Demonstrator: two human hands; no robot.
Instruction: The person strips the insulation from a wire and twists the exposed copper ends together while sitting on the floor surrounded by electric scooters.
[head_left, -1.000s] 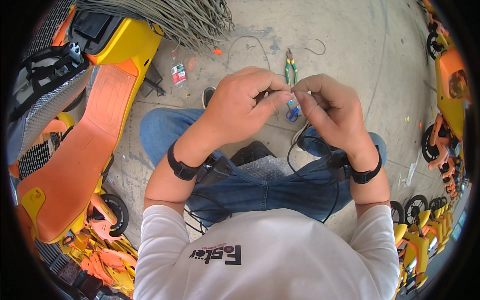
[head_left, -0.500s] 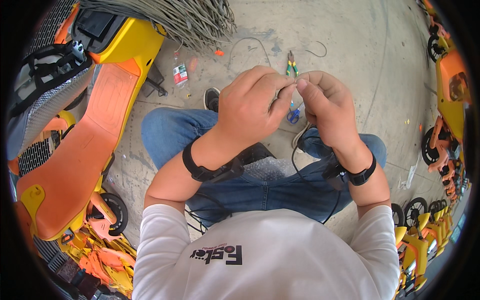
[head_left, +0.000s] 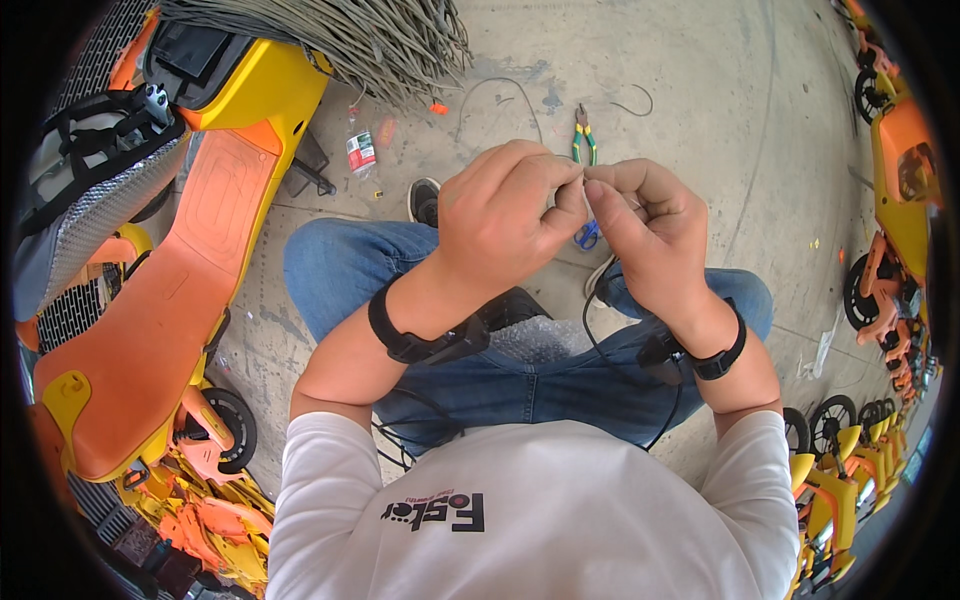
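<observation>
My left hand [head_left: 505, 220] and my right hand [head_left: 660, 230] meet fingertip to fingertip above the floor, both closed in a pinch. A thin grey wire [head_left: 586, 178] shows between the fingertips; most of it is hidden by the fingers. Just beyond the hands, a pair of pliers [head_left: 584, 138] with green and yellow handles lies on the concrete. Blue-handled scissors [head_left: 588, 236] are partly covered, below the gap between my hands. A curved length of grey cable [head_left: 533, 108] runs on the floor behind my left hand.
A big bundle of grey cables [head_left: 390, 45] lies at the far left, near a plastic bottle [head_left: 361, 152]. Along the left stands an orange and yellow scooter body [head_left: 150, 320]. More scooters [head_left: 905, 230] line the right. A short cable piece [head_left: 640, 102] is beyond the pliers.
Both hands have shifted slightly, the right one a little down toward me. The pinched fingertips stay together, and more of the plier handles shows.
</observation>
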